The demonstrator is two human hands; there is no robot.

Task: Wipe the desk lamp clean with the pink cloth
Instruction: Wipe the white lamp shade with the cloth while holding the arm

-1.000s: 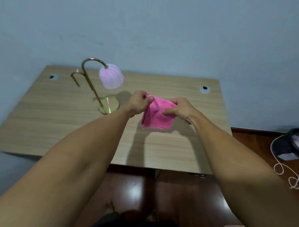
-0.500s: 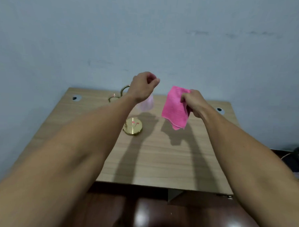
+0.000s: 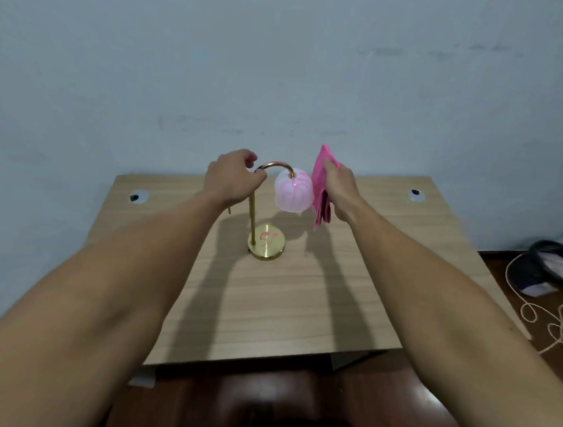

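Observation:
A small desk lamp stands on the wooden desk [image 3: 301, 311]: round brass base [image 3: 267, 242], thin gold stem curving over at the top, and a white shade with pink streaks [image 3: 293, 190] hanging from the curve. My left hand [image 3: 231, 176] is closed around the top of the stem, just left of the curve. My right hand [image 3: 339, 190] holds the pink cloth [image 3: 322, 182] upright against the right side of the shade. The cloth hangs down past the shade's lower edge.
The desk stands against a pale blue wall and has a cable hole near each back corner [image 3: 138, 196] [image 3: 416, 194]. On the dark wood floor at the right lie a dark cap [image 3: 549, 267] and a loose white cord [image 3: 556, 322].
My left hand let go of the cloth and took hold of the lamp's stem. My right hand carried the cloth up and over to the right side of the shade.

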